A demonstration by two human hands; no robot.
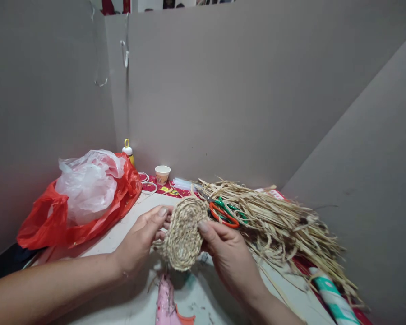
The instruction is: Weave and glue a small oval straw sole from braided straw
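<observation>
Pink plastic glue gun (165,302): nearest.
Oval braided straw piece (186,234): between hands, above white tabletop (115,234); probably light, springy; hold by rim.
Left hand (140,234): clasps left edge.
Right hand (227,248): pinches right edge.

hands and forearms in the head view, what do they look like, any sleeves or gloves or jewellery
The left hand and right hand are both bare, with no gloves. No sleeve shows on the left forearm or the right forearm as far as the picture reaches. No watch, bracelet or ring is visible, though some fingers are partly hidden.
</observation>
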